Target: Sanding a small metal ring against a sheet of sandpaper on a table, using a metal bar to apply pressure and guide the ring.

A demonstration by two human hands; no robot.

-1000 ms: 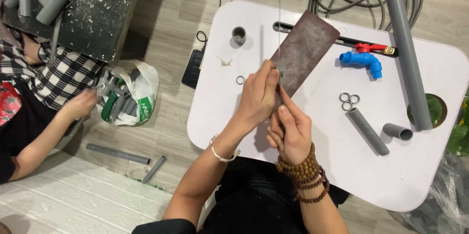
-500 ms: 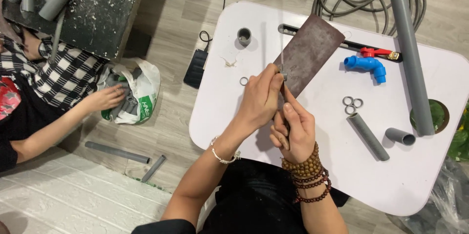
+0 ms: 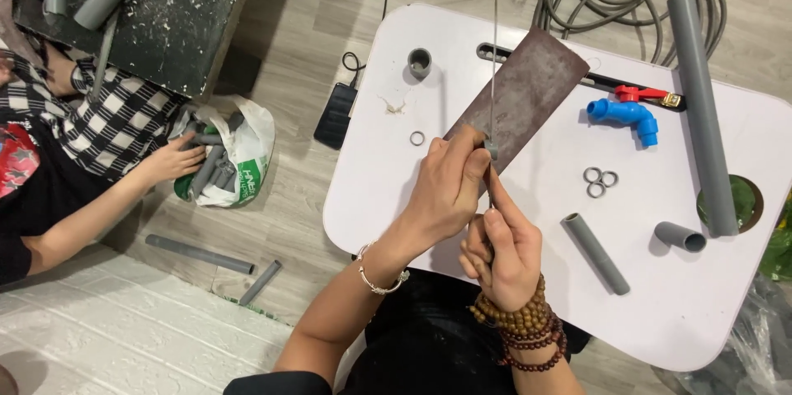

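Observation:
My left hand point(image 3: 450, 189) pinches a small grey pipe ring point(image 3: 492, 150) at its fingertips, over the lower end of a rusty brown flat blade point(image 3: 524, 89) that slants across the white table point(image 3: 701, 312). Just below it, my right hand point(image 3: 505, 250), wearing wooden bead bracelets, is closed around the lower end of a thin metal blade point(image 3: 494, 48) seen edge-on. That blade runs straight up past the ring. Whether the brown blade lies on the table or is held, I cannot tell.
On the table lie a blue tap point(image 3: 624, 117), three small rings point(image 3: 600, 181), a loose ring point(image 3: 417, 138), a grey coupling point(image 3: 420, 62), two short pipes point(image 3: 596, 252), a long pipe point(image 3: 702, 106) and a red-handled tool point(image 3: 643, 95). At left, another person's hand point(image 3: 172, 161) reaches into a bag of pipe pieces point(image 3: 227, 160).
My hands have stayed nearly in place over the brown blade. The other person's hand has moved right, to the bag of pipe pieces.

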